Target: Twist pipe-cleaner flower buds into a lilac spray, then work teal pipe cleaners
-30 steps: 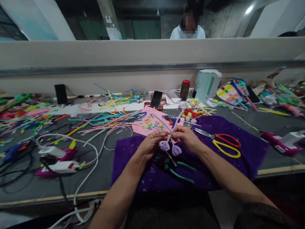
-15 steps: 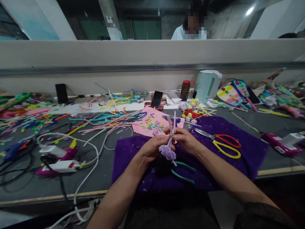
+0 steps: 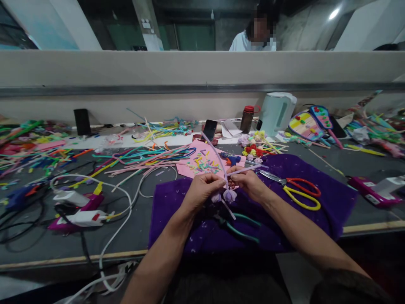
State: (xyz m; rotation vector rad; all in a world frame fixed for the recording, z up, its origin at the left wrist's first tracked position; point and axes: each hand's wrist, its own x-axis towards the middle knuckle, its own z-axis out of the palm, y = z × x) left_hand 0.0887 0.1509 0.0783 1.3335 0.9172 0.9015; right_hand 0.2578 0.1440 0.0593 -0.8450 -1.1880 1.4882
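Note:
Between my hands is a small bunch of lilac pipe-cleaner flowers (image 3: 230,195), heads hanging down. One lilac stem rises to the upper left and another points right. My left hand (image 3: 207,186) pinches the bunch from the left, its fingertips closed at the stems. From the right, my right hand (image 3: 247,182) closes its fingers on the stems close by. Below the flowers, green-handled pliers (image 3: 243,230) lie on a purple cloth (image 3: 174,207). Scissors with red and yellow handles (image 3: 297,190) rest on the cloth to the right.
Behind my hands, a pink sheet (image 3: 186,169) bears small coloured pieces. Pipe cleaners (image 3: 152,158) spread to its left. A phone (image 3: 209,130), a brown bottle (image 3: 247,120) and a kettle (image 3: 275,114) stand farther back. White cables (image 3: 126,211) cross the left side. A person (image 3: 253,40) is beyond the partition.
The lilac stems, upright and close together before, now spread apart, one to the upper left and one to the right. The flower heads have shifted and are partly behind my fingers.

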